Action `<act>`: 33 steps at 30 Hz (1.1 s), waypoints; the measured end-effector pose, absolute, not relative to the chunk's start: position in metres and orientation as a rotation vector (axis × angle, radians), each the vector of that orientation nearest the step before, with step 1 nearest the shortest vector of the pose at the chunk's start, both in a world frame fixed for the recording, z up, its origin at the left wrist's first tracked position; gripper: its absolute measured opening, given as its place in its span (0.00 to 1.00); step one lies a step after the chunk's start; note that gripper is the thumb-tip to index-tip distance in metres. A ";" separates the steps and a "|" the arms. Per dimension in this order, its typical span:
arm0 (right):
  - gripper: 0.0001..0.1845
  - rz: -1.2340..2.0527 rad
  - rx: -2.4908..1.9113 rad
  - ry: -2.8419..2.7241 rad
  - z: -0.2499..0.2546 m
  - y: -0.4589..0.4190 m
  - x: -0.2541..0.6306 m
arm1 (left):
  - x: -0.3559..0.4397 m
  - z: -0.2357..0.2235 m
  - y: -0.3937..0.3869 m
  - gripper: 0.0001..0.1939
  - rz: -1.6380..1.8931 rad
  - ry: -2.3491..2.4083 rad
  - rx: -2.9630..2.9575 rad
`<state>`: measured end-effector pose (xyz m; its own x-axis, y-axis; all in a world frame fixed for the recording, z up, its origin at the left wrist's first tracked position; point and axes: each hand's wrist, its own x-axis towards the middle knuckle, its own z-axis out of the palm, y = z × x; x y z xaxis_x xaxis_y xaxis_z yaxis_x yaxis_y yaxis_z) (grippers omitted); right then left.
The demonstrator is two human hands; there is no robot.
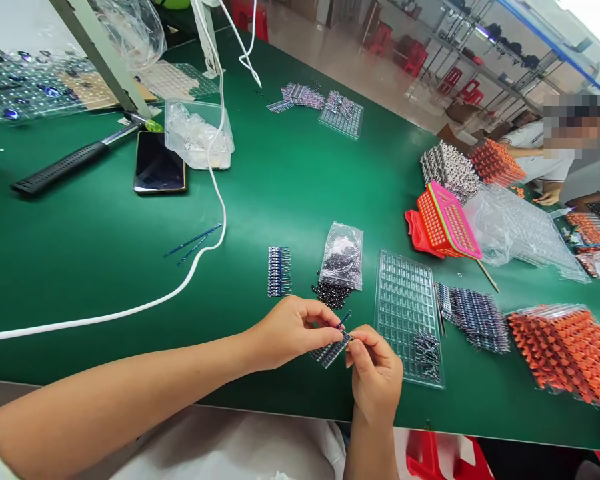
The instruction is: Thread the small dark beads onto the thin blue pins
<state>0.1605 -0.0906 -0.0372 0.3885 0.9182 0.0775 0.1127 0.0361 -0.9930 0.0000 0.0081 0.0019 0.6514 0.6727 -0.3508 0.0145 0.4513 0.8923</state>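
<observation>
My left hand is closed on a small card of thin dark parts, holding it just above the front of the table. A thin blue rod sticks up by its fingertips. At the card's right edge, my right hand pinches thumb against fingers; whatever lies between them is too small to make out. Beyond the hands, small black beads spill from a clear plastic bag. A similar strip of parts lies left of the bag. Thin metal pieces rest in a clear compartment tray on the right.
Orange stacked parts, dark bundled strips and a pink-orange basket occupy the right side. A white cable crosses the left, near a phone, hammer and plastic tub. Other people work at far right.
</observation>
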 end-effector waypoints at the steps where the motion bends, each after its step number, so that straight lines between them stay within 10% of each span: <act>1: 0.06 0.848 -1.397 -0.988 -0.037 -0.090 0.161 | 0.000 0.002 0.008 0.09 0.461 0.781 1.040; 33: 0.06 1.347 -1.111 -0.701 -0.029 -0.083 0.162 | -0.006 0.008 0.003 0.10 0.479 0.726 1.325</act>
